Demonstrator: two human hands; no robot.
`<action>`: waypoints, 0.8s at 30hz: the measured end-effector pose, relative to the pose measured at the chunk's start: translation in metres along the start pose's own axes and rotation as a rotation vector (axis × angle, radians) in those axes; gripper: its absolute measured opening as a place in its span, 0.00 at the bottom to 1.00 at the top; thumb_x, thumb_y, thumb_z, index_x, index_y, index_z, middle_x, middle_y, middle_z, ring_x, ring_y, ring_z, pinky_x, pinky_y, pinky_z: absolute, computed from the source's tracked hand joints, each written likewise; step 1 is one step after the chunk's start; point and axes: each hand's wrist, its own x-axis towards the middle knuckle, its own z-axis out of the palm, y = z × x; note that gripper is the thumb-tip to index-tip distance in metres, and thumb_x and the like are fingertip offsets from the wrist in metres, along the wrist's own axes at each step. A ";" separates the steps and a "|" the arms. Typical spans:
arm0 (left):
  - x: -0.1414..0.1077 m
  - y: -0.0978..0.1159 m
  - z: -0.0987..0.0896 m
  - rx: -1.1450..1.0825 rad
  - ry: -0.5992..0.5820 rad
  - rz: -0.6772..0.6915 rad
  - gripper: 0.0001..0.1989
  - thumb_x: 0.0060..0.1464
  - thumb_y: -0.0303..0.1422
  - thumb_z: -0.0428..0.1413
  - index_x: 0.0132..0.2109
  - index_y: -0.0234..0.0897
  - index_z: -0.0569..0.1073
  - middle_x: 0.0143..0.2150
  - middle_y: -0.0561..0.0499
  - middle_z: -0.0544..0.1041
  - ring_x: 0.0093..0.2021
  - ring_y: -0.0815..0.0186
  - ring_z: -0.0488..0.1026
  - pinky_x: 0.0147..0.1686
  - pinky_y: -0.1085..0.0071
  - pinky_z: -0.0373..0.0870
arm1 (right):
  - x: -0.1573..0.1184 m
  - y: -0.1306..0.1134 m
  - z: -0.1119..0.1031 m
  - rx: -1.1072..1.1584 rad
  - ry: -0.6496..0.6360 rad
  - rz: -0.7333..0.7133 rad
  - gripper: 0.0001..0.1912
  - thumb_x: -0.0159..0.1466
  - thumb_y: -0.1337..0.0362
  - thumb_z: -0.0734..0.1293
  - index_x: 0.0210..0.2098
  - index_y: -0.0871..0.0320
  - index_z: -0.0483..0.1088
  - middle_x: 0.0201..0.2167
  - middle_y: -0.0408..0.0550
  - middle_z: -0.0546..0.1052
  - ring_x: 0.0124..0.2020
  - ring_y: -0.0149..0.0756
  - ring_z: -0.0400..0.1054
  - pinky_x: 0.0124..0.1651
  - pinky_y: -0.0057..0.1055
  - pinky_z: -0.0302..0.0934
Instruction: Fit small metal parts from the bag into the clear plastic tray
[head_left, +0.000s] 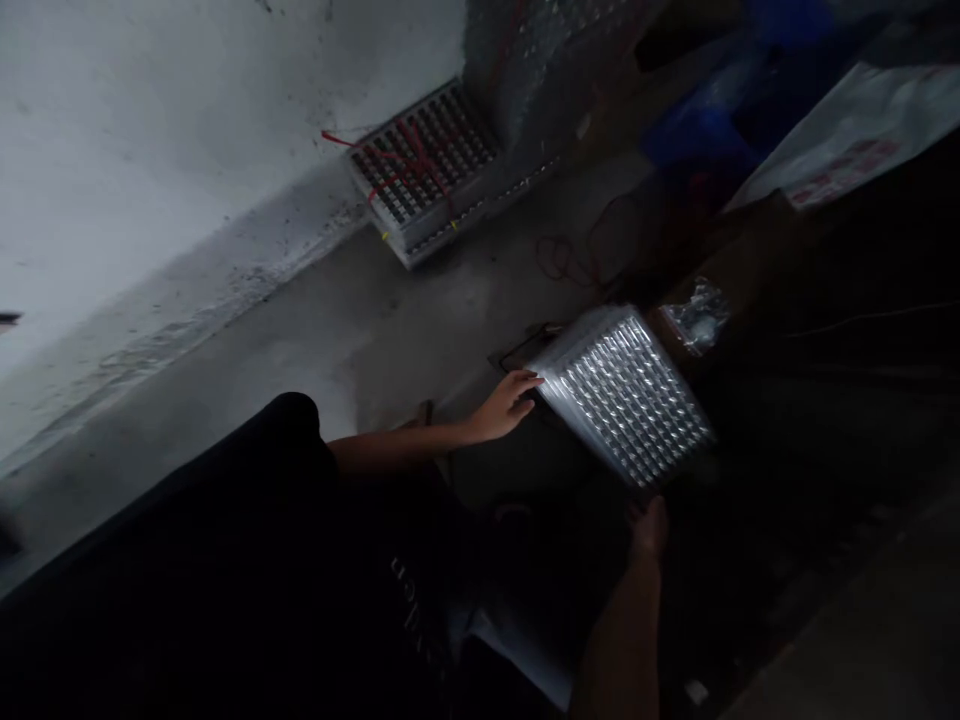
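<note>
A stack of clear, shiny plastic trays (pixel 630 395) with rows of small cells lies between my two hands, a little blurred. My left hand (pixel 504 408) grips its left corner, fingers along the edge and thumb just below. At the lower corner is my right hand (pixel 649 525), dim and smeared, its fingers closed against the stack's edge. Shadow hides what supports the stack.
Against the wall, a bundle of similar trays (pixel 424 155), tied with red string, sits on the floor (pixel 442 300). Blue plastic (pixel 701 125) and a white printed sack (pixel 862 140) lie at upper right. Crumpled clear plastic (pixel 699 317) is beyond the stack.
</note>
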 end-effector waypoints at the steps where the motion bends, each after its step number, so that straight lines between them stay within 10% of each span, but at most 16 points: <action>1: 0.001 -0.001 0.004 -0.044 0.007 -0.017 0.20 0.61 0.30 0.57 0.59 0.41 0.72 0.62 0.42 0.68 0.61 0.55 0.67 0.58 0.58 0.67 | -0.007 0.000 0.000 0.003 0.021 0.040 0.19 0.70 0.56 0.67 0.57 0.57 0.69 0.55 0.52 0.73 0.51 0.43 0.72 0.51 0.45 0.70; 12: 0.017 -0.015 0.037 -0.536 -0.023 -0.261 0.21 0.59 0.24 0.55 0.60 0.35 0.72 0.60 0.39 0.74 0.57 0.55 0.74 0.60 0.54 0.66 | -0.069 -0.003 -0.002 -0.027 0.116 0.123 0.20 0.69 0.57 0.68 0.57 0.58 0.69 0.55 0.52 0.73 0.51 0.43 0.72 0.51 0.46 0.70; 24: 0.002 -0.006 0.025 -0.605 -0.048 -0.415 0.28 0.60 0.29 0.55 0.67 0.41 0.64 0.64 0.41 0.71 0.63 0.53 0.70 0.64 0.50 0.60 | -0.093 0.003 -0.005 -0.044 0.041 0.018 0.20 0.69 0.57 0.68 0.57 0.57 0.69 0.56 0.52 0.73 0.51 0.43 0.71 0.51 0.45 0.70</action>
